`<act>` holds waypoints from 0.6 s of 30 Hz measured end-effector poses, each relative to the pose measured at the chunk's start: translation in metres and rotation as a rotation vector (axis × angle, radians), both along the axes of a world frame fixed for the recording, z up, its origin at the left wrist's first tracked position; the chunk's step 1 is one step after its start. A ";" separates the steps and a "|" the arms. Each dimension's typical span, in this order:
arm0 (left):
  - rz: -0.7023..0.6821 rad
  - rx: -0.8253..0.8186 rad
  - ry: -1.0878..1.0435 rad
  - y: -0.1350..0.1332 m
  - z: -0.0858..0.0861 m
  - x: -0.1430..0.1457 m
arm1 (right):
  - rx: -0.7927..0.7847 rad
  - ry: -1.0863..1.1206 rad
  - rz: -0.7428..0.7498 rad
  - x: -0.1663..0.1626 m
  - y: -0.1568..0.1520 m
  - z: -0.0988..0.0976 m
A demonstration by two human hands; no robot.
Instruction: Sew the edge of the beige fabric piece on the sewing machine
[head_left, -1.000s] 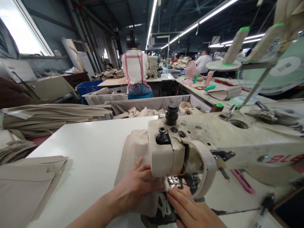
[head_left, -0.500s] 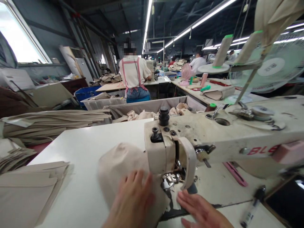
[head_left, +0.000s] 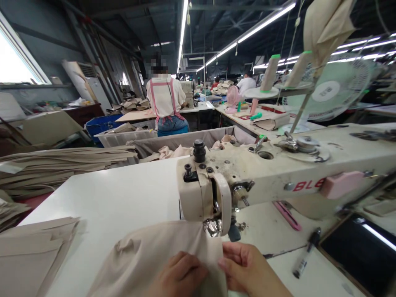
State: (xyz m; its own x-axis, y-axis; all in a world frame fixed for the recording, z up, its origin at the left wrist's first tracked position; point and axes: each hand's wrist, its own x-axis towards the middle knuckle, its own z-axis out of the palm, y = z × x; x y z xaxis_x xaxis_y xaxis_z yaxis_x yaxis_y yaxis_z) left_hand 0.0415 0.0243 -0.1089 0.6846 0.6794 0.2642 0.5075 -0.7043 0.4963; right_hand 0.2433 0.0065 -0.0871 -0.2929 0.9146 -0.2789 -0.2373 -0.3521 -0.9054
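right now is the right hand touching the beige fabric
Touching: the head view shows the right hand pinching the beige fabric at its edge.

Red letters "BLE" legible on front face of sewing machine arm [head_left: 297,173], at about 3 o'clock from needle head; remainder hidden behind pink block [head_left: 342,184]. No other text readable.

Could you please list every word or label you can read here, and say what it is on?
"BLE", red letters on the sewing machine arm; the rest is hidden behind a pink block.
Fan hub label: too blurred to read.
Marker print: too small to read.
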 end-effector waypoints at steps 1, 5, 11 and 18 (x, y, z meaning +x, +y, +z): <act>0.003 -0.031 0.011 0.002 0.005 0.003 | -0.023 0.038 -0.009 -0.001 0.003 -0.001; 0.078 -0.220 -0.094 0.014 0.025 0.025 | -0.096 0.061 -0.056 -0.001 0.005 -0.008; 0.161 -0.490 -0.194 0.035 0.038 0.044 | -0.097 0.011 -0.099 -0.001 0.005 -0.017; 0.258 -0.574 -0.158 0.043 0.036 0.042 | 0.130 -0.373 -0.113 -0.002 -0.002 -0.026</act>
State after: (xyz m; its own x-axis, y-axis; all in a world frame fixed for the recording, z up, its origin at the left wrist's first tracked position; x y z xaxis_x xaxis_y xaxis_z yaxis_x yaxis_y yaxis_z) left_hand 0.0836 0.0678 -0.0729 0.4631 0.8800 -0.1059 0.5153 -0.1702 0.8399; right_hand 0.2413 0.0045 -0.1130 -0.0889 0.9699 -0.2267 0.0854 -0.2193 -0.9719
